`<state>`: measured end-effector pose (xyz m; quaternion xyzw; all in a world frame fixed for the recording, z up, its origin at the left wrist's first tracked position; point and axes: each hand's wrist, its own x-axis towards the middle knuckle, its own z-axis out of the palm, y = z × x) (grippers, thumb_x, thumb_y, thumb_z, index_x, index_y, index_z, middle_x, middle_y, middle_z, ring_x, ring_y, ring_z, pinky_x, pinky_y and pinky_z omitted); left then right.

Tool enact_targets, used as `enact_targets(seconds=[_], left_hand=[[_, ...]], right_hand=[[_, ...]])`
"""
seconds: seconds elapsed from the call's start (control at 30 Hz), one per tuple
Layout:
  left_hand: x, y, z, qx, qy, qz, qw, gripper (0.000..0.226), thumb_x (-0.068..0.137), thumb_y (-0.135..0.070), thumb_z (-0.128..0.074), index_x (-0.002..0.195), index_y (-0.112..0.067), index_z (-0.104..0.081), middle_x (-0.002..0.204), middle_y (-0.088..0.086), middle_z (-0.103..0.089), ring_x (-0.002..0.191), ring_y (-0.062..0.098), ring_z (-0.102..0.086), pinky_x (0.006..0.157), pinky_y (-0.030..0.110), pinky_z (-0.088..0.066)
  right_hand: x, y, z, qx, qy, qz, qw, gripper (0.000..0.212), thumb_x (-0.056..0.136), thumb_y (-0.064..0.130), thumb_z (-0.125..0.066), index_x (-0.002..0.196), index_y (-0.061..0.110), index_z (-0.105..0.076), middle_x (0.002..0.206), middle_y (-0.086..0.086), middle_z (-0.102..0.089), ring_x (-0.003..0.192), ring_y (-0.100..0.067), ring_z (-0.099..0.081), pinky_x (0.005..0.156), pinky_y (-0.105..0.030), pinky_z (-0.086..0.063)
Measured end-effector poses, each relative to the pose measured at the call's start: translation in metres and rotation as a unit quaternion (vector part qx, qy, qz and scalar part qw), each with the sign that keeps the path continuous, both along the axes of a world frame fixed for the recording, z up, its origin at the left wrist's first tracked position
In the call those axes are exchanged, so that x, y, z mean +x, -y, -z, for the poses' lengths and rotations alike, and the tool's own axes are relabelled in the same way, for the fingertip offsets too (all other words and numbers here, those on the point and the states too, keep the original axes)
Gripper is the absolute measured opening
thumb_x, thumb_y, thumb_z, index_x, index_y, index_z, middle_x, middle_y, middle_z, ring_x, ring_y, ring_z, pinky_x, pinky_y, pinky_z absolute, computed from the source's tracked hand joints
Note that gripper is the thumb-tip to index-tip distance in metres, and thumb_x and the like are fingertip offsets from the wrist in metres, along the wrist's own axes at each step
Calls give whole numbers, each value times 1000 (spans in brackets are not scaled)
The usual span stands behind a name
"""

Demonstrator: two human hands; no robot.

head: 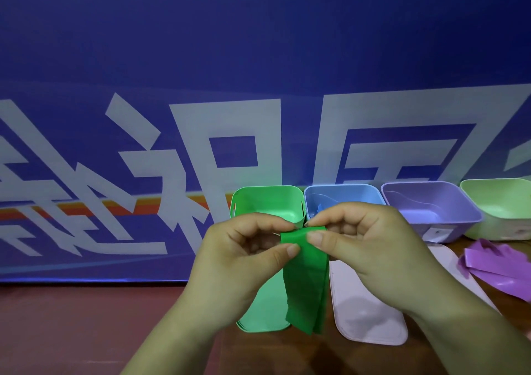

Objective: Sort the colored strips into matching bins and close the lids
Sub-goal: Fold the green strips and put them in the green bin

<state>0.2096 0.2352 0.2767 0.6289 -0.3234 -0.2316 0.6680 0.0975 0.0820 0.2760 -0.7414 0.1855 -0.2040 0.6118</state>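
Both our left hand [247,248] and right hand [362,239] pinch the green strip [306,282] just in front of the green bin [267,202], where, we judge, a loosened pinch could drop it short.

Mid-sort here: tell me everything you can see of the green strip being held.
The green strip is a bright green band of thin, slightly glossy, plastic-like sheet. It looks doubled over, since two layers show at its lower end. It hangs roughly upright in front of the open green bin, partly over the green lid. The left hand and the right hand each pinch its top edge. Whether its lower end touches anything cannot be told.
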Motion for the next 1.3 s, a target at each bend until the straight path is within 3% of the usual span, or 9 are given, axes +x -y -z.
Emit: enact_targets(seconds=[0.17,0.33,0.5,0.63,0.77,0.83,1.0,1.13,1.3], left_hand=[[0,1,2,-5,3,-10,1000,26,63,-8,-78,88,-15,-78,85,25,-71,84,44,-67,78,46,-59],[0,1,4,5,18,-9,1000,27,62,-12,-80,87,-21,-79,86,29,-67,86,48,-63,78,52,-57],[1,0,3,19,15,-4,1000,27,60,-12,-80,85,-20,-80,78,20,-68,72,22,-65,71,36,-59],[1,1,2,16,-25,-16,999,28,58,-7,-78,85,-15,-80,76,24,-69,70,24,-67,69,31,-61],[2,1,0,15,-44,-9,999,23,62,1,-78,82,-10,-79,67,12,-71,64,17,-69,62,20,-56],[2,1,-1,18,-50,-10,999,25,67,9,-76,84,-9,-78,67,9,-73,63,15,-70,61,18,-55],[4,2,-2,9,-76,-18,997,25,61,-4,-77,85,-12,-78,80,16,-76,76,24,-75,68,23,-59],[4,2,-1,2,-83,-7,997,28,61,-4,-77,88,-10,-77,83,16,-76,79,26,-75,69,24,-59],[5,1,1,-3,-59,6,998,28,64,-5,-77,91,-12,-77,86,20,-74,84,33,-73,74,28,-60]], right_hand=[[2,-1,0,40,0,7,999,11,80,13,-77,87,22,-77,80,-15,-74,81,-35,-71,83,-51,-56],[3,-4,2,63,-9,14,998,6,83,15,-74,86,20,-77,82,-13,-76,88,-41,-69,88,-55,-54],[3,-4,2,80,-11,11,997,5,83,15,-74,85,18,-76,82,-13,-76,81,-32,-70,87,-55,-55],[2,-4,2,60,-13,4,998,5,83,18,-75,87,20,-77,82,-13,-75,84,-34,-71,88,-55,-56],[0,0,-1,14,-8,-6,1000,10,79,15,-78,88,20,-76,85,-4,-76,82,-23,-72,80,-37,-60],[-2,1,-1,23,4,-16,1000,18,77,7,-79,92,17,-75,90,-3,-76,82,-23,-74,80,-34,-61],[-2,-1,0,2,10,-39,999,29,73,0,-82,92,21,-76,78,-2,-75,71,-15,-72,67,-25,-57],[-1,-4,1,-6,19,-11,1000,31,72,2,-84,91,26,-77,84,-10,-75,80,-33,-71,77,-47,-61],[0,-5,0,24,30,-6,999,28,73,-5,-80,90,17,-77,85,-6,-77,78,-24,-74,74,-33,-61]])
